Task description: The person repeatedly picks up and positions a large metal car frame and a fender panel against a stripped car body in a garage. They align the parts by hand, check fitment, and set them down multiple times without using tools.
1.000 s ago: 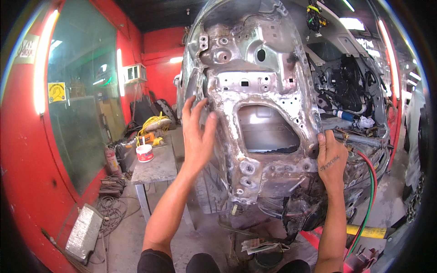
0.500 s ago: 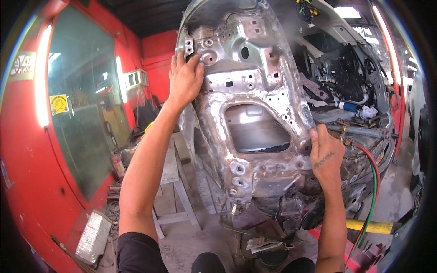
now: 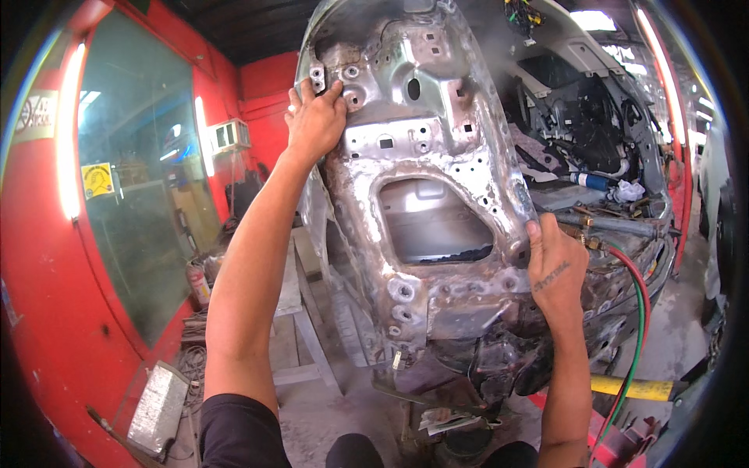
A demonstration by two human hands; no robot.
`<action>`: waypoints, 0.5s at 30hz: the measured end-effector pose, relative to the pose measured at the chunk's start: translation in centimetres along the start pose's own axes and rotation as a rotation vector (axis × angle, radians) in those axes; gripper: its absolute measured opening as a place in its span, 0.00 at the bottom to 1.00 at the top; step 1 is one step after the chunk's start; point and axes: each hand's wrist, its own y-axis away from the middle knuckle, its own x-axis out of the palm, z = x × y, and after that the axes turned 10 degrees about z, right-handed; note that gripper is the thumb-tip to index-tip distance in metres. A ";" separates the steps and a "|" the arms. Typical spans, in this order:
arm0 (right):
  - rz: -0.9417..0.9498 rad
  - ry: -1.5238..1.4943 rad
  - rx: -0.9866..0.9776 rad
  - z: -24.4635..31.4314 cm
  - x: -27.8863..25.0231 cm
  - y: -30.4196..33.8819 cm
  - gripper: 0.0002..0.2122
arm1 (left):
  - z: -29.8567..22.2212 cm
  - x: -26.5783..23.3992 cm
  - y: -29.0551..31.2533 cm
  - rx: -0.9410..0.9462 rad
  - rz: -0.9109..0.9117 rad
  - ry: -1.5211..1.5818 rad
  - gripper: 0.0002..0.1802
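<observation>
A large bare-metal car body panel [image 3: 363,210], with a big cut-out and several small holes, stands upright and tilted in front of me. My left hand [image 3: 318,121] grips its upper left edge, its thumb on the face and its other fingers toward the rim. At the lower right edge my right hand [image 3: 558,261] is closed round the metal. The right thumb lies along the rim, and the other fingers are mostly hidden. Just beyond that hand is a brass hose fitting [image 3: 589,242] with red and green hoses [image 3: 641,308].
Behind the panel on the right stands a stripped car body [image 3: 624,132], with a blue can [image 3: 589,181] and tools lying on it. A grey stand [image 3: 312,335] is at the left. Below are a yellow bar [image 3: 636,388] and a foil-covered block [image 3: 158,409].
The panel has shifted slightly left, and both hands have moved with it. Their holds on its edges stay the same.
</observation>
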 end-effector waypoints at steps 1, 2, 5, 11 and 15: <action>0.004 -0.007 0.001 0.1 0.0 0.0 0.11 | 0.4 0.2 -0.2 0.025 -0.015 0.034 0.25; 0.005 -0.008 0.004 0.2 -0.1 -0.1 0.11 | 1.0 0.7 -0.5 0.050 -0.030 0.068 0.25; 0.009 0.005 0.015 0.4 0.0 -0.1 0.12 | 2.2 1.0 -0.7 0.080 -0.056 0.156 0.25; 0.008 0.036 0.018 0.2 0.1 0.0 0.14 | 2.8 0.3 0.9 0.125 -0.078 0.427 0.25; 0.016 0.039 0.034 0.4 -0.1 -0.2 0.15 | 3.4 0.2 2.2 0.159 -0.106 0.332 0.22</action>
